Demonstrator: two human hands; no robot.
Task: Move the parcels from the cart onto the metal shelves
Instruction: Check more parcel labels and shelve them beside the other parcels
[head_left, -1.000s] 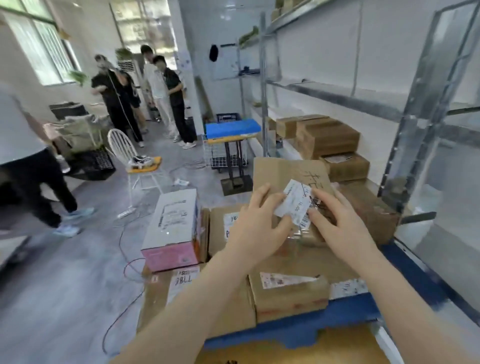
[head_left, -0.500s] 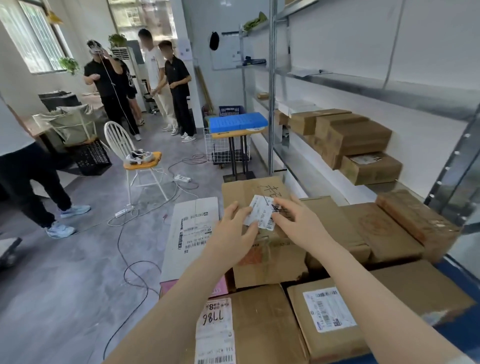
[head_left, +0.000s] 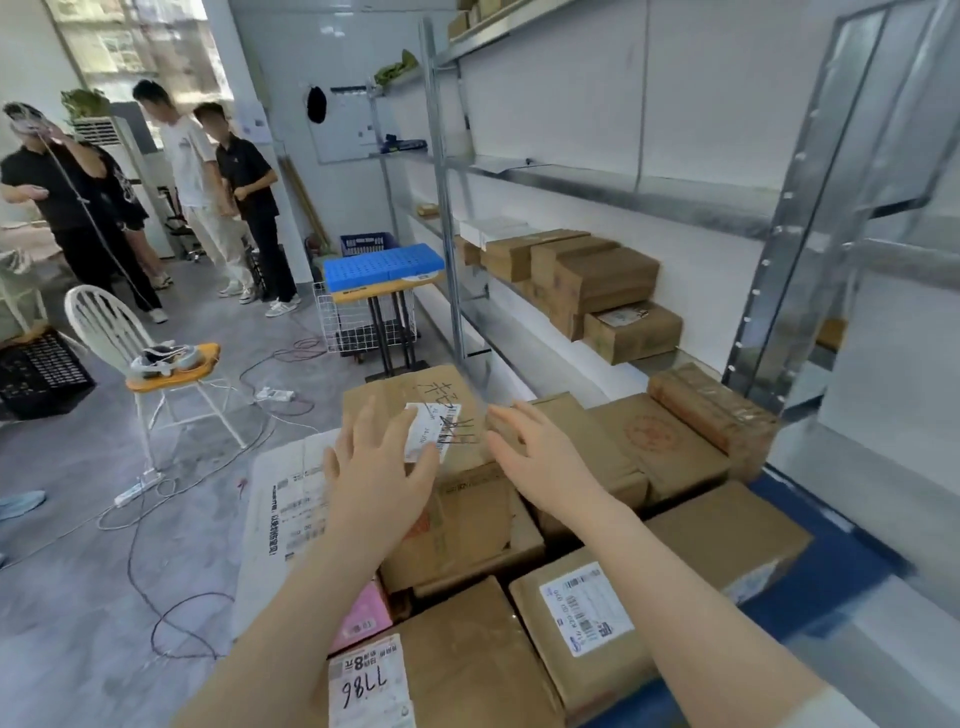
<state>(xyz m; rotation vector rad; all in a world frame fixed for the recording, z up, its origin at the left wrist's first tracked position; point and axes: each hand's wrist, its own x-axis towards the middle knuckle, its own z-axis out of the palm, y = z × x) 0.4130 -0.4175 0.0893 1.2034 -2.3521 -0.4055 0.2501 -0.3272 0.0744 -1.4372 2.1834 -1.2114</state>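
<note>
Several brown cardboard parcels lie packed on the blue cart (head_left: 841, 566) in front of me. The tallest one is a brown box with black handwriting and a white label (head_left: 457, 519), standing in the middle. My left hand (head_left: 382, 467) is spread open over its left side, partly covering the label. My right hand (head_left: 540, 457) hovers open at its right edge, fingers straight. A white and pink box (head_left: 283, 519) sits at the left of the cart. The metal shelves (head_left: 613, 187) run along the right wall and hold several brown boxes (head_left: 602, 280).
A shelf upright (head_left: 447, 197) stands just behind the cart. Three people (head_left: 208, 176) stand at the back left. A white chair (head_left: 150, 364) with an orange seat, cables on the floor, and a blue-topped stand (head_left: 384, 270) fill the aisle.
Both hands let go of the white label they were pinching and now spread open over the box. The view has dropped closer to the cart.
</note>
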